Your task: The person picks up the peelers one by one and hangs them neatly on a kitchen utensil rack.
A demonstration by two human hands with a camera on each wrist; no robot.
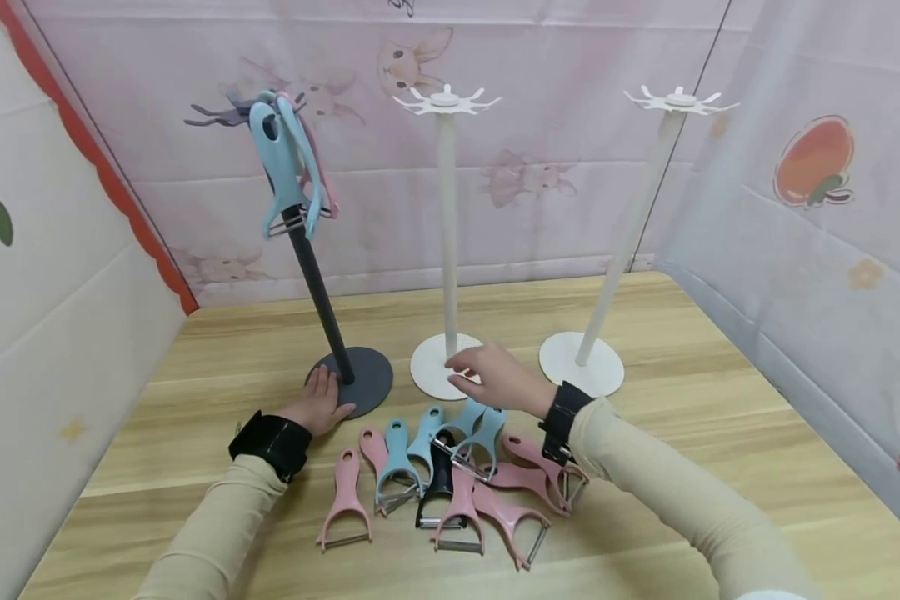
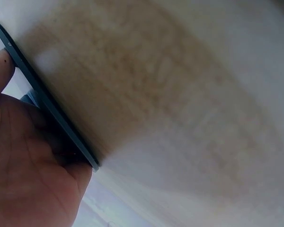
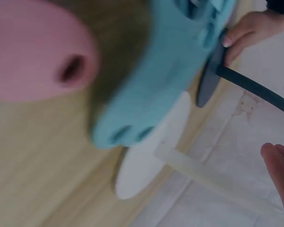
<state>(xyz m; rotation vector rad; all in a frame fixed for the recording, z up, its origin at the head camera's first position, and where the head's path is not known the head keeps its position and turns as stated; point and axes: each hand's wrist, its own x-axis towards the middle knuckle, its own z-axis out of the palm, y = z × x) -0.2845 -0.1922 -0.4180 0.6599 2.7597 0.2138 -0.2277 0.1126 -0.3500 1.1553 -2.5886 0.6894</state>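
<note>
My left hand (image 1: 324,402) lies flat on the edge of the dark grey stand's round base (image 1: 367,375); its palm (image 2: 23,165) shows against the base rim (image 2: 47,99). Blue and pink peelers (image 1: 292,158) hang from that stand's top. My right hand (image 1: 474,373) hovers with relaxed fingers, holding nothing, over the far end of a pile of peelers (image 1: 450,475) and just in front of the middle white stand's base (image 1: 435,360). In the right wrist view, a blue peeler (image 3: 170,71) and a pink one (image 3: 38,47) fill the foreground, blurred.
A second white stand (image 1: 581,362) with bare hooks stands to the right on the wooden table (image 1: 720,433). Fabric walls close in the left, back and right. The middle white stand's hooks (image 1: 446,102) are also bare.
</note>
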